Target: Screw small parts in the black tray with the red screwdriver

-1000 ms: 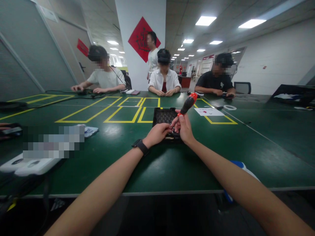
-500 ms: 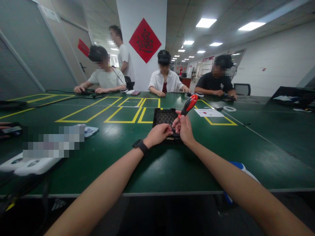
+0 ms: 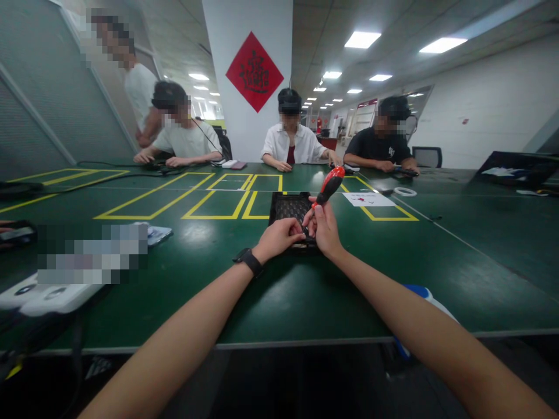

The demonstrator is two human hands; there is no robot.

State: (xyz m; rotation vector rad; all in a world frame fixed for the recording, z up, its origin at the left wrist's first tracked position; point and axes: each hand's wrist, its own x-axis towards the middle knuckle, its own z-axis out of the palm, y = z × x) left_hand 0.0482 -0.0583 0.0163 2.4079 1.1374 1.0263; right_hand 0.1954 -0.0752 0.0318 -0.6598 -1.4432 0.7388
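Observation:
A red and black screwdriver (image 3: pixel 331 185) is held by my right hand (image 3: pixel 326 231), its handle slanting up to the right and its shaft pointing down to the left. Below it lies a black tray-like case (image 3: pixel 290 205) with a patterned inside, flat on the table. My left hand (image 3: pixel 279 237), wearing a black wrist strap, reaches over the case's near left part with its fingers pinched near the screwdriver's tip. Whatever is between those fingers is too small to make out. The tip itself is mostly hidden by my fingers.
The green table (image 3: pixel 196 314) carries yellow tape outlines. A white sheet (image 3: pixel 369 199) and a tape roll (image 3: pixel 405 191) lie to the right, a white device (image 3: pixel 56 294) to the left. A blue and white object (image 3: pixel 425 294) is partly behind my right forearm. Several people sit opposite.
Both hands keep nearly the same pose over the case, and the screwdriver stays in my right hand. In the background, a standing person has moved to the left. The view has shifted slightly.

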